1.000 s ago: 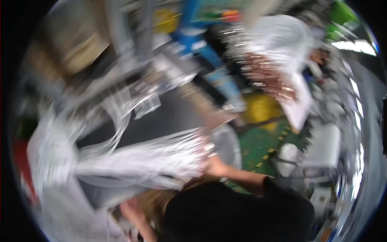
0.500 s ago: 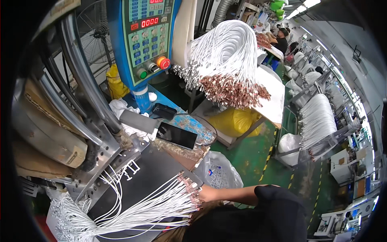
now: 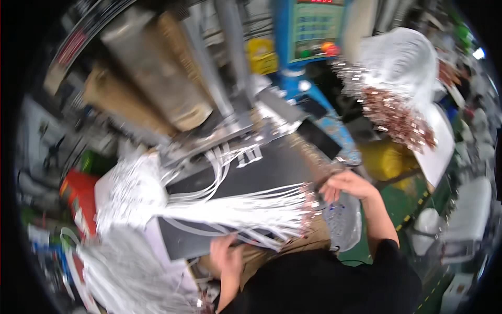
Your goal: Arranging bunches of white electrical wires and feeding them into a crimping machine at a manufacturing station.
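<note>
A bundle of white cables (image 3: pixel 235 208) lies across the dark worktop (image 3: pixel 282 165), its copper-coloured connector ends (image 3: pixel 308 212) fanned toward the right. Just beyond those ends is my right hand (image 3: pixel 349 184), its fingers loosely bent and apart, with nothing visible in them. At the near edge of the worktop, below the cables, my left hand (image 3: pixel 226 257) is smeared by motion; whether it holds anything cannot be made out. Small white moulded pieces (image 3: pixel 249 157) and a few looped cables rest by the machine's metal base (image 3: pixel 209 137).
A heap of white cable (image 3: pixel 130 193) sits at the left, with another bundle (image 3: pixel 123 267) nearer me. A black phone-like slab (image 3: pixel 319 138) lies beside the blue control panel (image 3: pixel 317 31). Right of the worktop hangs a clear plastic bag (image 3: pixel 342 222); farther back is a large cable pile (image 3: pixel 400 63).
The view has swung left, blurring the picture. My right hand has come off the connector ends to their right. My left hand has come into view at the near edge.
</note>
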